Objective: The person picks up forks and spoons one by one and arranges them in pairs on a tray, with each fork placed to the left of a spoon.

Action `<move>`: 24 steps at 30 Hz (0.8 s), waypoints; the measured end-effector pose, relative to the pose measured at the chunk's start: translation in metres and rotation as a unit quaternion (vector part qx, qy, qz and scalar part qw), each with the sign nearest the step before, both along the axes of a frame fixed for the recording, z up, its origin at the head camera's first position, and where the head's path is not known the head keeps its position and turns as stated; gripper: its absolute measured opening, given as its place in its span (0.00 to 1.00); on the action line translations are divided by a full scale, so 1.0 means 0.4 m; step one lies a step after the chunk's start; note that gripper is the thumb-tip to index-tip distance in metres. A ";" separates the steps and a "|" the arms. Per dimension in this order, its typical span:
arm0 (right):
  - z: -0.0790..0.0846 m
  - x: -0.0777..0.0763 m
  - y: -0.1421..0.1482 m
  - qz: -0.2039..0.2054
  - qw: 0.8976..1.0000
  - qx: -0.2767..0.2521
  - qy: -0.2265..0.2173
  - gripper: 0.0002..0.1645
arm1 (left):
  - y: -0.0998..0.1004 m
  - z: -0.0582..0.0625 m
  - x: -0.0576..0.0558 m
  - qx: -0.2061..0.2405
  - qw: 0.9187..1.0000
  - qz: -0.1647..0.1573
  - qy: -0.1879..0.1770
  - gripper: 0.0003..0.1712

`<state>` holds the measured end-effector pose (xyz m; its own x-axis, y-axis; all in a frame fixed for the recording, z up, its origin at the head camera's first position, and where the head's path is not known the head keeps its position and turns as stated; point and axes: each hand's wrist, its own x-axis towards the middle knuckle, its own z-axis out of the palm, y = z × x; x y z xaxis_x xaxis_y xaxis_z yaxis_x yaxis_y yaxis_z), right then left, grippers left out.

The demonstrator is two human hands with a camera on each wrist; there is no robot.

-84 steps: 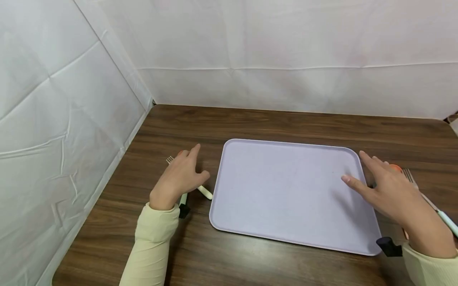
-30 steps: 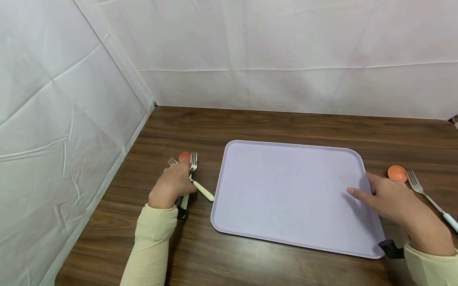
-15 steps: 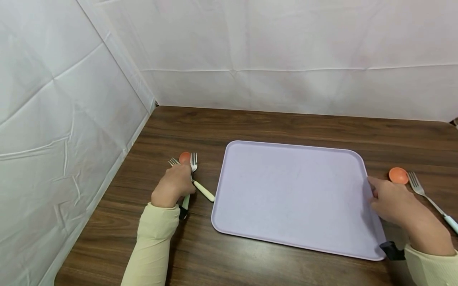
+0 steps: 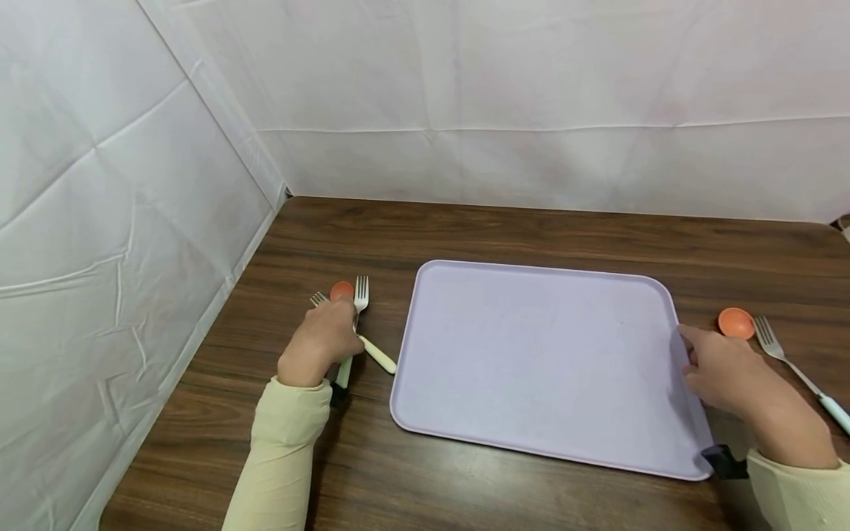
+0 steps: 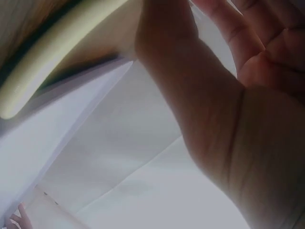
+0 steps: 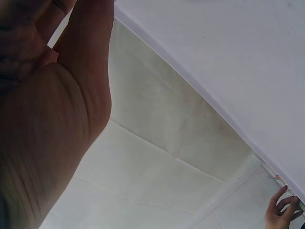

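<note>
My left hand point(image 4: 322, 343) has its fingers curled down over a small pile of cutlery left of the tray, pinching a fork point(image 4: 361, 291) near its neck; a pale green handle point(image 4: 344, 372) shows below the hand. A second fork point(image 4: 318, 299) and an orange spoon point(image 4: 341, 290) stick out beyond the knuckles. A cream handle point(image 4: 378, 355) reaches to the lilac tray point(image 4: 544, 361), and looms close in the left wrist view. My right hand point(image 4: 730, 372) has curled fingers at the tray's right edge; its fingertips are hidden, and I cannot tell what they hold.
Right of the right hand lie an orange spoon point(image 4: 736, 323) and a fork point(image 4: 768, 337) with a pale handle point(image 4: 833, 411). The tray lies flat on a dark wood table point(image 4: 498, 228). White sheeting point(image 4: 531, 88) hangs behind and at the left.
Both hands have come down from above the table, and their fingers have curled. The fork in my left hand has shifted slightly away from me. The tray has stayed put.
</note>
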<state>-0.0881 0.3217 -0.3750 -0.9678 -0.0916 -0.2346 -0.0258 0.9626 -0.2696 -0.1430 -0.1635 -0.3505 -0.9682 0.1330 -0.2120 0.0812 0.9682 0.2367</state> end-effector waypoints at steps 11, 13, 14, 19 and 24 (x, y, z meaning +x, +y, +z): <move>-0.002 -0.006 0.003 0.004 1.000 0.005 0.003 0.34 | 0.020 0.008 0.000 0.047 0.998 -0.025 0.032 0.13; -0.003 -0.005 0.005 0.006 1.000 0.006 0.006 0.34 | 0.025 0.009 0.000 0.060 0.997 -0.032 0.037 0.16; -0.004 -0.005 0.006 0.007 1.000 0.006 0.008 0.34 | 0.028 0.008 0.000 0.063 0.997 -0.032 0.038 0.18; -0.004 -0.005 0.009 0.012 1.000 0.007 0.015 0.34 | 0.037 0.008 0.001 0.071 0.996 -0.030 0.035 0.22; -0.005 -0.005 0.009 0.009 1.000 0.001 0.009 0.34 | 0.043 0.006 -0.001 0.076 0.996 -0.030 0.044 0.23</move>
<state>-0.0901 0.3254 -0.3771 -0.9702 -0.1083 -0.2166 -0.0478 0.9625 -0.2672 -0.1435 -0.1463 -0.3482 -0.9713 0.2156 -0.1001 0.1649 0.9146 0.3693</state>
